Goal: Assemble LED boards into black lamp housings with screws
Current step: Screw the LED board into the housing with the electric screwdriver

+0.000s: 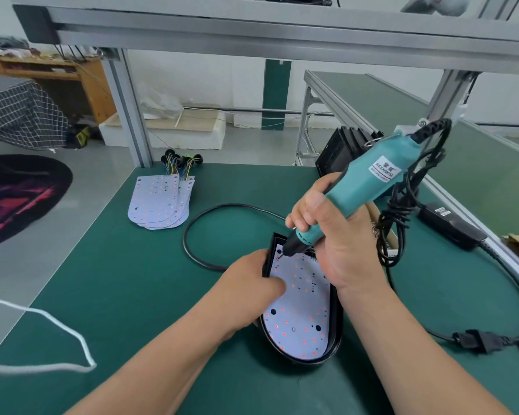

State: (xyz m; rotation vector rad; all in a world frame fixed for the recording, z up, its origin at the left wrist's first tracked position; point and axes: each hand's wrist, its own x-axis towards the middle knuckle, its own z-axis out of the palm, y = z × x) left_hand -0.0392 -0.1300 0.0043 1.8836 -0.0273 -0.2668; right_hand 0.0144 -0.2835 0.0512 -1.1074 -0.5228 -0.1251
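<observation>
Head view has the right hand (333, 235) wrapped tight round a teal electric screwdriver (369, 181), its bit tilted down onto the far-left corner of the LED board (300, 319), perhaps on a screw, while the left hand (252, 283) clasps the left wall of the black lamp housing (338, 339) cradling that board on the green mat (132, 280), spare boards (162, 202) well apart.

A thin white cord (42, 319) loops across the near left, over the green table mat (132, 295). Far left are a wooden desk (81, 82), a checked cloth (21, 115) and a round dark rug (18, 199). A black power adapter (451, 226) lies on the right.
</observation>
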